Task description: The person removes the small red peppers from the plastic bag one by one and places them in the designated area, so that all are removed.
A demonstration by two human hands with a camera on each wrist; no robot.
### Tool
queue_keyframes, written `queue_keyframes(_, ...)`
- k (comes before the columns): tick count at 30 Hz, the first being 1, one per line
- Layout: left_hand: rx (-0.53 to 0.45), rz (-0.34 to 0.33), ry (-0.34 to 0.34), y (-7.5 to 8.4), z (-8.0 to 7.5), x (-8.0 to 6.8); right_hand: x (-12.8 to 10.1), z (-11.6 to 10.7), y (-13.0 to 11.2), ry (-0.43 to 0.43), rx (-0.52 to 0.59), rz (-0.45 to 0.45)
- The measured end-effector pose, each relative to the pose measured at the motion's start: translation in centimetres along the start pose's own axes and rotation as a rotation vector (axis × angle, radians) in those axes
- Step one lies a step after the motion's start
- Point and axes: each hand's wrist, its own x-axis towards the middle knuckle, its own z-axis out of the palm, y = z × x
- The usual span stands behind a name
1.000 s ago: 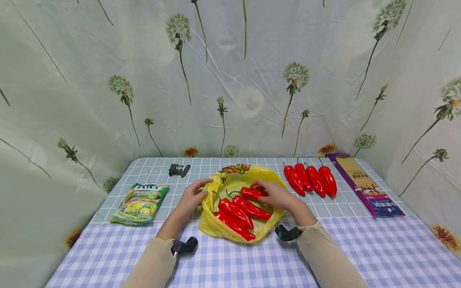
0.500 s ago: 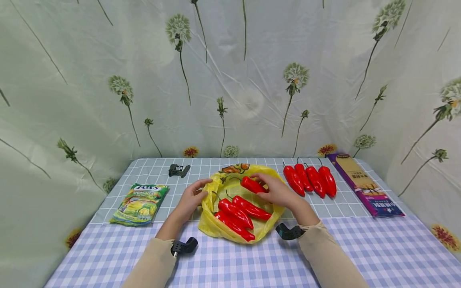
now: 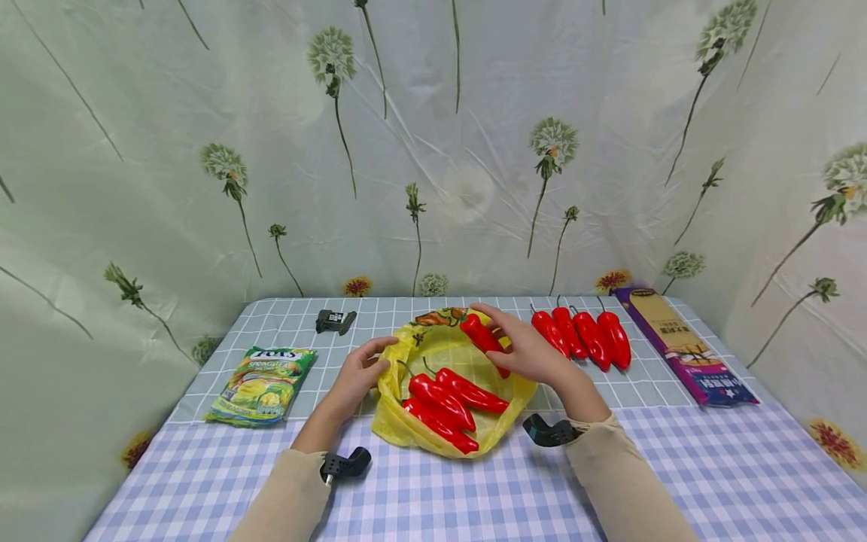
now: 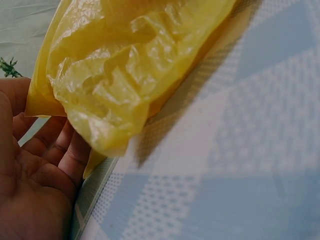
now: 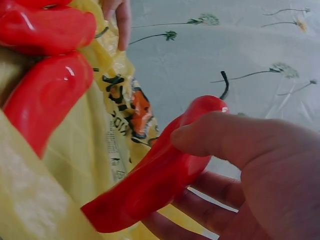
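My right hand (image 3: 531,348) holds a red pepper (image 3: 482,337) over the far right part of a yellow plastic bag (image 3: 387,421). In the right wrist view the thumb lies across this pepper (image 5: 165,165), fingers beneath it; its dark stem points up and away. Three more red peppers (image 3: 443,403) lie together inside the bag, tips toward the near right. At the bag's left rim my left hand (image 3: 355,376) grips the plastic. In the left wrist view its fingers curl behind the crumpled bag side (image 4: 115,75), partly hidden by it.
Several red peppers (image 3: 596,339) lie in a row at the back right. Beside them is a purple pasta packet (image 3: 684,346). A green candy bag (image 3: 264,385) lies on the left, a small black object (image 3: 335,321) behind it. A patterned curtain backs the table.
My right hand has lifted the pepper from beside the others in the bag and moved it up and slightly away, turning it tip-down. My left hand has stayed at the rim.
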Motion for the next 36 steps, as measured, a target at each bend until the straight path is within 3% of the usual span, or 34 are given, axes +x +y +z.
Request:
queue_keyframes(13,0.008,0.007,0.008,0.2,0.1,-0.1,-0.8,-2.4,0.3,0.067,0.050,0.020)
queue_keyframes(24,0.014,-0.004,0.012,0.2,0.2,-0.1,-1.9,-4.3,1.0,0.028,0.024,0.122)
queue_keyframes(36,0.021,-0.005,0.002,0.0,0.1,0.1,-2.8,-5.8,1.8,0.021,0.049,0.151)
